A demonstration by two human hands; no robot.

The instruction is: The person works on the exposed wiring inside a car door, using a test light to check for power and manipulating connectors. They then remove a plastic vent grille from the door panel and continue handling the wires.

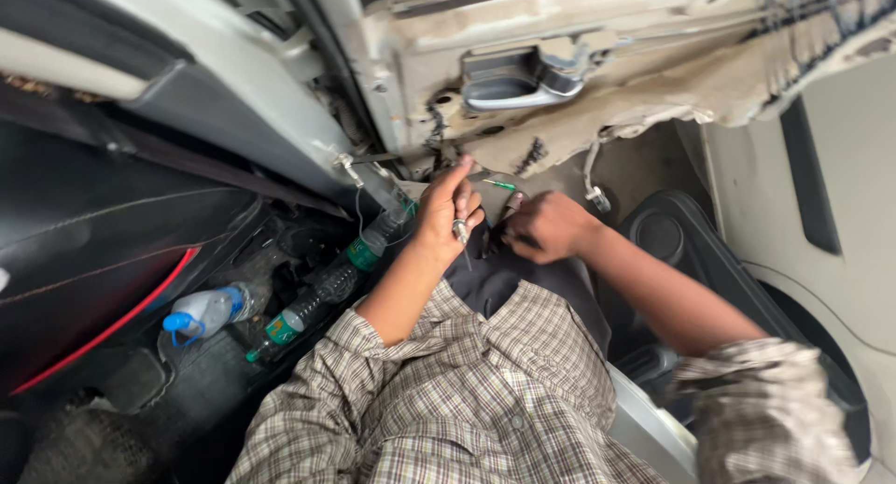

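One screwdriver point(462, 237) in left hand point(446, 209) points its tip downward.

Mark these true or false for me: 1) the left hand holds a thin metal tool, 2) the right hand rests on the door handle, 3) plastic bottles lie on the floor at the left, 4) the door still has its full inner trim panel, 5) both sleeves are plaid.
1. True: the left hand grips a thin metal tool, tip pointing down.
2. False: the right hand is low by the lap, apart from the door handle above it.
3. True: plastic bottles lie on the floor at the left.
4. False: the door shows bare metal and loose lining.
5. True: both plaid sleeves are pushed up the forearms.
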